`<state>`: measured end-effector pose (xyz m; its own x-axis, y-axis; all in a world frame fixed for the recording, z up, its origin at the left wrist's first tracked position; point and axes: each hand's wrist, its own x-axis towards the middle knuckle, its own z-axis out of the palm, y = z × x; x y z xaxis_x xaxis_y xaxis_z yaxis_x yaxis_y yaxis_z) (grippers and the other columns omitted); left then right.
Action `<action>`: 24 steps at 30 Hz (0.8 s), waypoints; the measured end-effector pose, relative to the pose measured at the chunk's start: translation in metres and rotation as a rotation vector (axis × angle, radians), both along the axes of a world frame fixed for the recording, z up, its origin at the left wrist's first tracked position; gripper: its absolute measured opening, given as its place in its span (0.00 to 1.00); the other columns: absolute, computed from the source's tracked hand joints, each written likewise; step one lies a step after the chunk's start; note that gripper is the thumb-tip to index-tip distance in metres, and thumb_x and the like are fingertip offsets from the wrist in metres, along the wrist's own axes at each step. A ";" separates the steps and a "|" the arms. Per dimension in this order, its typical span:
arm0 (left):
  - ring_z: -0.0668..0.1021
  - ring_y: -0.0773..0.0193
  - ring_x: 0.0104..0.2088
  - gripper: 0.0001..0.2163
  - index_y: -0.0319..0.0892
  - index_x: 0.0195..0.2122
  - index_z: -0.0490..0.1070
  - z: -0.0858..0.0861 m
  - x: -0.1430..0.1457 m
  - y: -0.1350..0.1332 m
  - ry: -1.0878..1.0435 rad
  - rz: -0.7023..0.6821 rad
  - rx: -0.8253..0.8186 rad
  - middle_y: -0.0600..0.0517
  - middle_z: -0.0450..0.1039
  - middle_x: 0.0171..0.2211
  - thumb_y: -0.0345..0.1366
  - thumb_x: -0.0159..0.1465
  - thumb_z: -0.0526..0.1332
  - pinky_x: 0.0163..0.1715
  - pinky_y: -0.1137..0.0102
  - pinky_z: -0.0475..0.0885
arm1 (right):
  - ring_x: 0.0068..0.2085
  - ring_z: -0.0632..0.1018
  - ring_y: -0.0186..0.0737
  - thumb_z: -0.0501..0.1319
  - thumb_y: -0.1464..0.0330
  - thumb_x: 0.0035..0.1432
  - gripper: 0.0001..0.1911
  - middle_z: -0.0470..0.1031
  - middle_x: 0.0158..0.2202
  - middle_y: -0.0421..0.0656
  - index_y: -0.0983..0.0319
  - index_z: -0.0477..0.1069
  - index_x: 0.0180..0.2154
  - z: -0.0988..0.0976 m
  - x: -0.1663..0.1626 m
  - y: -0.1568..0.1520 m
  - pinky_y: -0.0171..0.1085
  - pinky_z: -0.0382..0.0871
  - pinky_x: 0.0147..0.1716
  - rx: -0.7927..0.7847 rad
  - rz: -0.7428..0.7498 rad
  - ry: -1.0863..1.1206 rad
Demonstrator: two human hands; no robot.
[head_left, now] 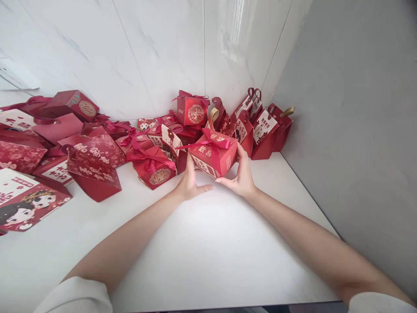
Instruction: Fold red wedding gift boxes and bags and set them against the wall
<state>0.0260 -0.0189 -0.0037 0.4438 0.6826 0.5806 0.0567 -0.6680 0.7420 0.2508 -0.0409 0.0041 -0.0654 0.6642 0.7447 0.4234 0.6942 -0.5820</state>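
Gleaming tabletop (202,252): white, marble walls (156,56) beyond hands.
Left hand (190,184): open against red box (213,155).
Right hand (241,174): gripping it.

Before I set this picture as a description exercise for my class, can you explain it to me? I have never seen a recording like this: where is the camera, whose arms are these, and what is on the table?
There is no machine here. One person wears a camera on the head, looking forward and down, so the two bare arms reaching in from the bottom edge are that person's own. The left hand and the right hand grip opposite sides of a ribboned red box, which sits tilted. It is near the back of a white table, set in a corner of pale walls. Many more red gift boxes lie around it, mostly to the left, and a few red handled bags stand to its right.
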 end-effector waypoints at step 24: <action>0.69 0.42 0.65 0.35 0.47 0.65 0.64 0.002 -0.012 0.019 -0.084 -0.101 -0.417 0.42 0.68 0.63 0.64 0.63 0.59 0.64 0.50 0.65 | 0.72 0.62 0.50 0.57 0.44 0.65 0.47 0.59 0.72 0.47 0.52 0.39 0.74 0.001 0.001 0.009 0.53 0.50 0.72 -0.541 0.511 0.230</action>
